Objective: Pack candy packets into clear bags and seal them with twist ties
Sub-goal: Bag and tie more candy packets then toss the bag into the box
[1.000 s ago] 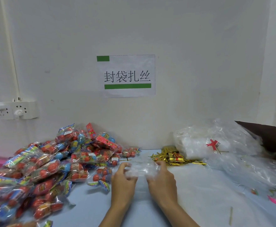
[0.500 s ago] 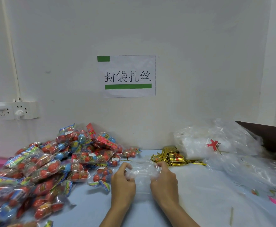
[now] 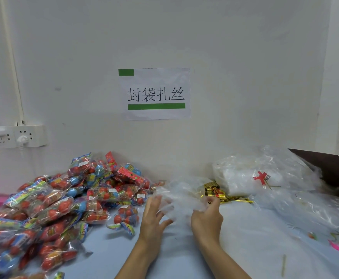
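clear bag [image 3: 181, 193] puffed open, candy packets [image 3: 60, 202] heaped left

Open tabletop [image 3: 235, 248] runs lower centre to lower right, between and below both forearms. Left half is blocked by the candy pile [image 3: 54, 208], which reaches almost to the left hand [image 3: 154, 216]. Clear bag [image 3: 182, 190] fills the gap above both hands; right hand [image 3: 207, 216] is at its edge. Gold ties [image 3: 217, 193] sit just behind it. Bag stack [image 3: 265, 174] and loose plastic [image 3: 305, 208] block the right side. Wall closes off the back.
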{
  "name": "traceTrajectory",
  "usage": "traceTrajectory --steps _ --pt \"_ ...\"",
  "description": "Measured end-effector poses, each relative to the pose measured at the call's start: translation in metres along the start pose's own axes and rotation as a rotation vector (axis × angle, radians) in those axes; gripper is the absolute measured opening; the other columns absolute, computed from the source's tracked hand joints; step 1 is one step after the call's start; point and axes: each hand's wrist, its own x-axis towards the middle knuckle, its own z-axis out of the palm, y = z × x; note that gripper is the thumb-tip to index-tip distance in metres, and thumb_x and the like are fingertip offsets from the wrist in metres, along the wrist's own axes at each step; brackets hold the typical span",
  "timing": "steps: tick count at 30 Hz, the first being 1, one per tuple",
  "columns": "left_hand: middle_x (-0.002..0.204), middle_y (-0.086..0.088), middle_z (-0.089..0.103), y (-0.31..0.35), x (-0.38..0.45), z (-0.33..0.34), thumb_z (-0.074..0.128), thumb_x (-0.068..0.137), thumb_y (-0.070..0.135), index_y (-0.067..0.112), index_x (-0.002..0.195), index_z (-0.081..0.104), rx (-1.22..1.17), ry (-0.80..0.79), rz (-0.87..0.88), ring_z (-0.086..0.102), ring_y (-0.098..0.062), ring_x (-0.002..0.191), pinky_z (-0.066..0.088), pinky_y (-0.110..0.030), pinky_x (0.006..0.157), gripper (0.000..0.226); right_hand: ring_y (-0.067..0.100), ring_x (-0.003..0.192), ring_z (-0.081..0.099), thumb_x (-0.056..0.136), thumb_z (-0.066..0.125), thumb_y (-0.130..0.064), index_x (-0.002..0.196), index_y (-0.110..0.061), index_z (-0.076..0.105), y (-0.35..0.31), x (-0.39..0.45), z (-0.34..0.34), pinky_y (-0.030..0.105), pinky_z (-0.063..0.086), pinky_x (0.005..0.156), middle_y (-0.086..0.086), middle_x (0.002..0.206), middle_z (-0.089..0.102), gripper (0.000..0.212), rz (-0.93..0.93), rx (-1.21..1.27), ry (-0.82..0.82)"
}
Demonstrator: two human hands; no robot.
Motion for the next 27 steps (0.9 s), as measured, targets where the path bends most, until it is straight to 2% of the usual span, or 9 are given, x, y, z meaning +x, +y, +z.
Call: traceTrajectory --steps 5,9,12,14,16,19,21,23,27 --pt "0.114 0.001 0.070 -0.002 -0.002 0.004 0.083 0.069 0.036 0.036 0.120 0.055 0.196 -0.054 0.012 0.069 -0.012 0.100 0.054 -0.033 0.076 0.058 0.026 0.088 0.063 0.088 0.057 -0.003 0.122 -0.016 0.050 -0.002 0.000 0.003 0.032 0.049 0.074 0.009 0.103 0.066 0.036 0.142 0.038 -0.122" --pt "0.098 -0.003 0.068 -0.010 0.000 0.004 0.067 0.085 -0.005 0.026 0.104 0.056 0.399 0.078 0.129 0.071 -0.009 0.073 0.055 -0.023 0.055 0.037 0.024 0.112 0.059 0.083 0.068 -0.016 0.142 -0.016 0.042 -0.003 -0.008 0.007 0.032 0.049 0.094 0.005 0.127 0.058 0.064 0.034 -0.118 -0.246" --pt "0.089 -0.004 0.067 -0.006 0.002 -0.001 0.057 0.082 -0.013 0.022 0.112 0.052 0.526 0.232 0.197 0.067 -0.010 0.052 0.049 -0.019 0.042 0.047 0.024 0.125 0.044 0.078 0.072 -0.028 0.150 -0.025 0.022 -0.005 -0.013 0.006 0.032 0.042 0.092 0.002 0.135 0.038 0.088 -0.136 -0.348 -0.140" --pt "0.088 -0.002 0.067 -0.005 0.003 -0.004 0.057 0.079 -0.011 0.017 0.124 0.049 0.608 0.268 0.197 0.065 -0.009 0.047 0.046 -0.016 0.040 0.053 0.021 0.114 0.051 0.080 0.070 -0.029 0.140 -0.031 0.030 -0.006 -0.012 0.005 0.031 0.043 0.083 -0.002 0.124 0.045 0.072 -0.211 -0.391 -0.136" --pt "0.102 -0.005 0.068 -0.006 0.002 -0.004 0.062 0.078 -0.006 0.020 0.132 0.045 0.677 0.230 0.182 0.067 -0.005 0.060 0.047 -0.012 0.048 0.063 0.019 0.094 0.060 0.084 0.065 -0.022 0.120 -0.028 0.047 -0.006 -0.012 0.005 0.034 0.049 0.081 -0.003 0.098 0.061 0.040 -0.174 -0.324 -0.194" --pt "0.143 -0.006 0.047 -0.010 0.002 -0.002 0.071 0.078 0.000 0.026 0.148 0.027 0.670 0.115 0.138 0.058 -0.013 0.115 0.049 -0.023 0.088 0.087 0.024 0.081 0.067 0.089 0.058 -0.015 0.102 -0.023 0.052 -0.006 -0.013 0.003 0.040 0.054 0.083 0.002 0.082 0.066 0.016 -0.098 -0.271 -0.147" --pt "0.154 -0.003 0.031 -0.008 0.002 -0.001 0.071 0.085 0.005 0.027 0.154 0.016 0.586 0.091 0.128 0.033 -0.020 0.142 0.036 -0.038 0.110 0.091 0.024 0.070 0.071 0.092 0.056 -0.014 0.104 -0.019 0.048 -0.003 -0.008 0.000 0.041 0.056 0.080 0.006 0.081 0.069 0.014 -0.042 -0.189 -0.068" --pt "0.159 0.002 0.028 -0.004 0.001 -0.001 0.061 0.094 0.010 0.027 0.153 0.022 0.565 0.121 0.212 0.026 -0.015 0.146 0.027 -0.038 0.117 0.073 0.023 0.068 0.071 0.093 0.056 -0.014 0.108 -0.017 0.045 -0.002 -0.002 -0.003 0.042 0.056 0.080 0.009 0.082 0.070 0.018 0.018 -0.116 -0.007" --pt "0.153 -0.001 0.040 0.003 0.004 -0.011 0.057 0.091 0.012 0.020 0.144 0.046 0.994 0.432 0.370 0.032 -0.019 0.143 0.025 -0.042 0.115 0.054 0.034 0.105 0.060 0.091 0.065 -0.026 0.134 -0.013 0.040 0.001 0.003 -0.002 0.038 0.046 0.087 0.012 0.127 0.051 0.052 0.044 -0.191 0.061"
